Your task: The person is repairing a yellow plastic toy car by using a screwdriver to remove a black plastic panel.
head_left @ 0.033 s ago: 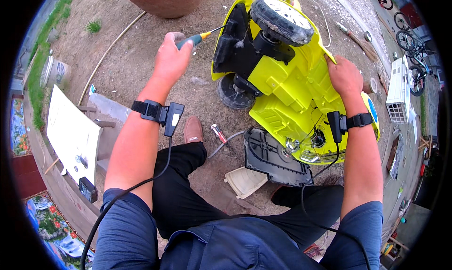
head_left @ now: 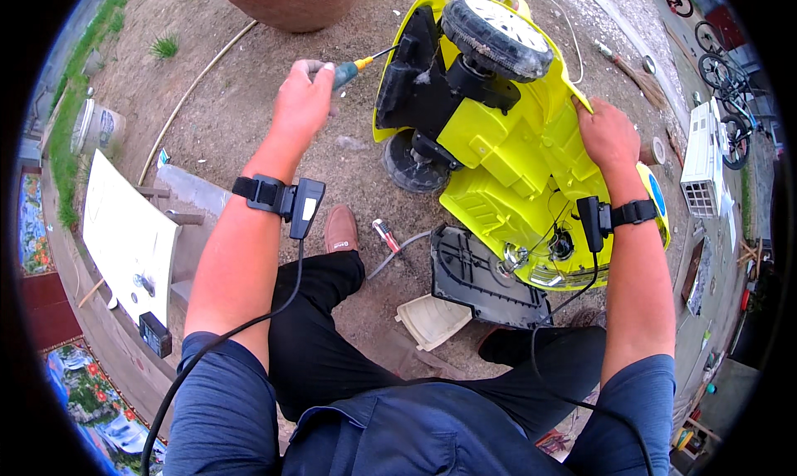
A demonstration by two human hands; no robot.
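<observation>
Left hand [head_left: 303, 102] gripping screwdriver [head_left: 353, 69], right hand [head_left: 608, 134] on toy car [head_left: 515, 156] edge

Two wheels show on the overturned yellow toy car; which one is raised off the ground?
The larger light-hubbed wheel at the top, up in the air. The other, dark wheel sits low against the dirt beneath the car body.

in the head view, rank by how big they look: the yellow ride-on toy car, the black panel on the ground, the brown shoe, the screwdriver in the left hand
1. yellow ride-on toy car
2. black panel
3. and 4. brown shoe and screwdriver: they look about alike, and the left hand hides part of the screwdriver, so no firm ranking.
</observation>
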